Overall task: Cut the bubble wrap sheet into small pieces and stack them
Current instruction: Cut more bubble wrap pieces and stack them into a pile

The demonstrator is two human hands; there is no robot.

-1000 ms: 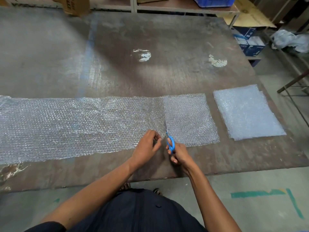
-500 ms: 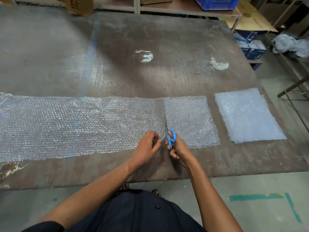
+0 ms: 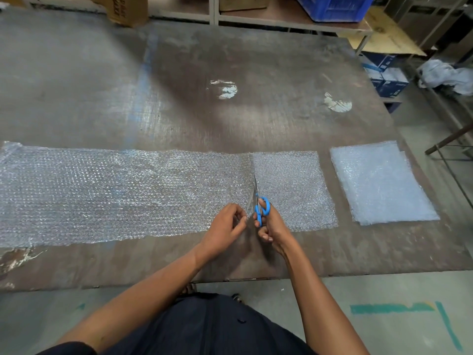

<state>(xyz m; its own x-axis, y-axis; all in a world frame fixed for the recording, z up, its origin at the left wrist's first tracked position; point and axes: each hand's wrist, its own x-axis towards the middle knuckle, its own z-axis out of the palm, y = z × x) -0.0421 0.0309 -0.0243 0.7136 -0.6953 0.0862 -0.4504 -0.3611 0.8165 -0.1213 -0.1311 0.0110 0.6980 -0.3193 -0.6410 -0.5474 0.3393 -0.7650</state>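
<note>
Bubbled clear bubble wrap sheet [image 3: 115,193] lies along our scuffed brown bench [image 3: 230,60] near its front edge; left hand [image 3: 226,228] pinches it, right hand [image 3: 272,226] grips blue scissors [image 3: 262,208]; flat stack [image 3: 378,183] near the right edge.

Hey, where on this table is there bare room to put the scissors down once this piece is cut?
Bare table lies beyond the bubble wrap sheet, out to the cardboard box. A narrower strip runs between sheet and stack. It is crowded at the near edge, where the left hand and right hand work the scissors.
</note>
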